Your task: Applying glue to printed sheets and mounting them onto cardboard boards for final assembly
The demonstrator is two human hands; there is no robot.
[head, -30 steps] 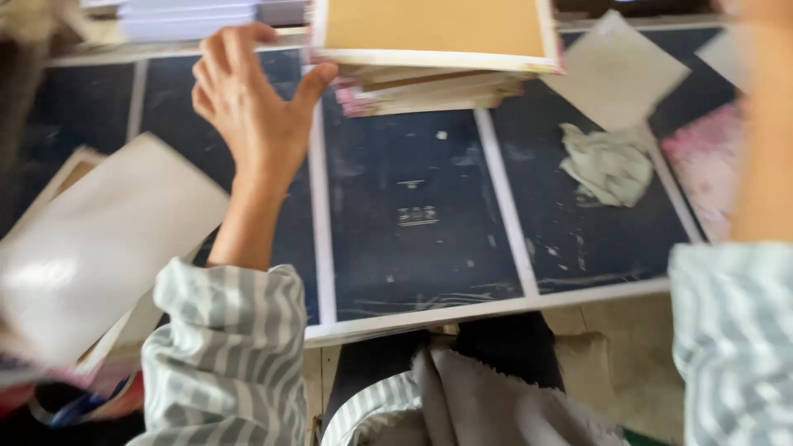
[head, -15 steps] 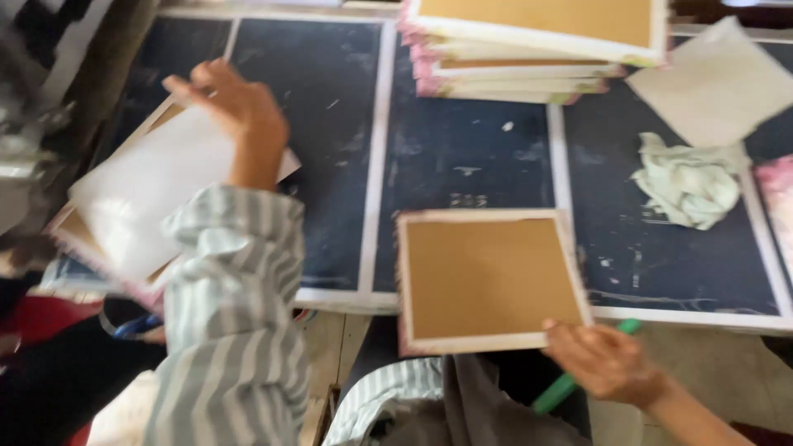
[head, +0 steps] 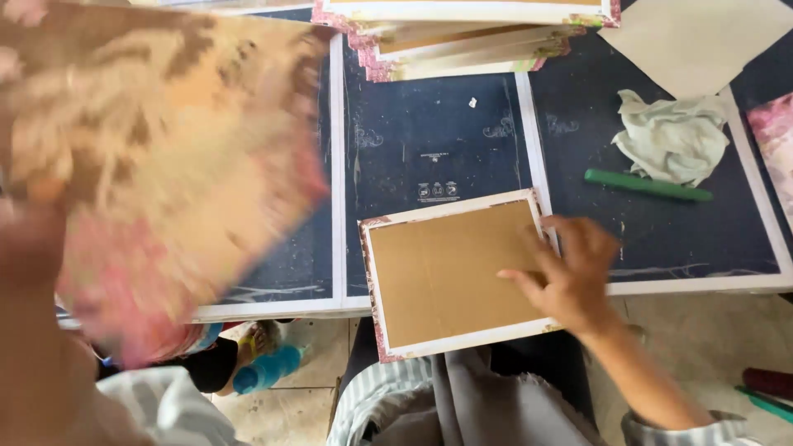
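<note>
Cardboard is the landmark: one brown panel (head: 450,272) with a white, pink-flecked border lies at the near edge of the bench (head: 429,132), its lower part hanging past that edge toward the person's lap. The right hand (head: 570,277) rests palm down on the panel's right side, wrist coming in from the lower right, a striped cuff low on the arm. Its fingers (head: 529,248) are spread apart and lie flat on the brown face, pressing rather than gripping, so nothing is clamped between them.

Left of the panel, one large sheet (head: 165,173) in blurred orange, tan and pink fills much of the view, raised above the bench and close to the camera. The left hand (head: 33,248) is at its lower left edge, but blur hides the fingers; I cannot tell whether they are closed on the sheet.

Beyond the panel, at the far edge of the bench, sits one stack of similar bordered boards (head: 471,37); blur stops me counting them. Right of the panel and farther back lie one green stick (head: 648,186), one crumpled pale cloth (head: 671,136) just behind it, and one plain pale paper sheet (head: 694,37) behind the cloth. The bench top is dark blue, divided by white strips.
</note>
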